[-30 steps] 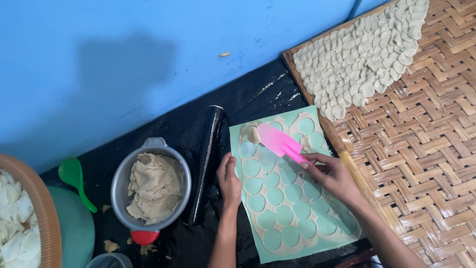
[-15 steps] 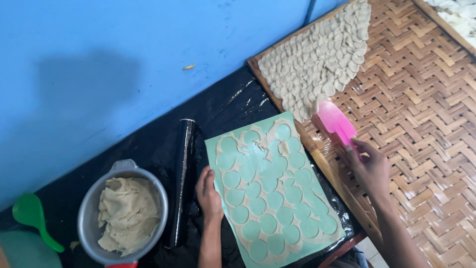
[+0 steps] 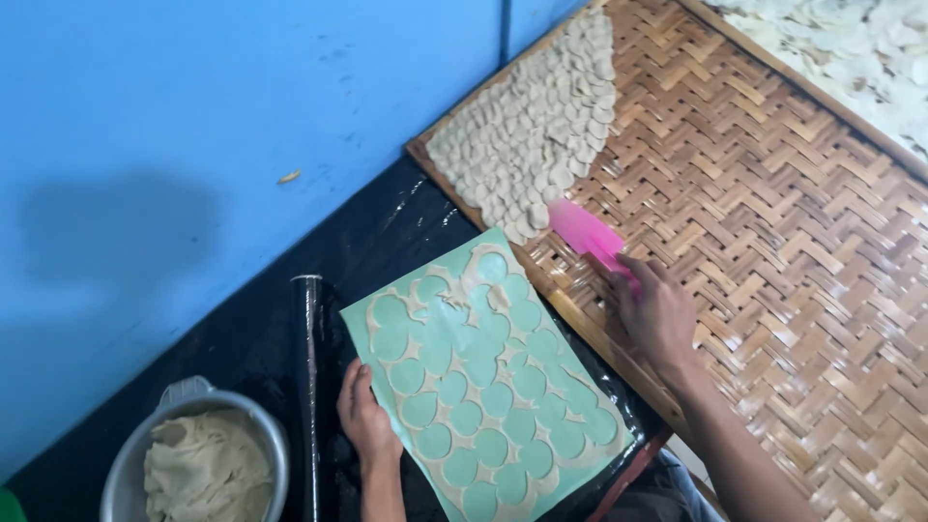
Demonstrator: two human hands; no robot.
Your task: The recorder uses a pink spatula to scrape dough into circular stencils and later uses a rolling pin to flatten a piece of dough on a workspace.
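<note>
My right hand (image 3: 657,309) grips a pink spatula (image 3: 583,232) and holds its blade low over the woven bamboo tray (image 3: 773,242), just beside a patch of overlapping pale dough discs (image 3: 536,135). My left hand (image 3: 365,416) lies flat on the left edge of a light green mat (image 3: 483,377). The mat carries a thin dough sheet with several round holes cut out, so green circles show through.
A black rolling pin (image 3: 308,387) lies left of the mat on black plastic sheeting (image 3: 387,232). A metal pot of dough (image 3: 198,464) stands at the bottom left. A blue wall (image 3: 193,126) runs behind. More pale discs (image 3: 851,48) fill another tray at the top right.
My right hand carried the pink spatula from over the green mat to the bamboo tray, then lowered it beside the laid discs. The left hand stayed on the mat's edge.
</note>
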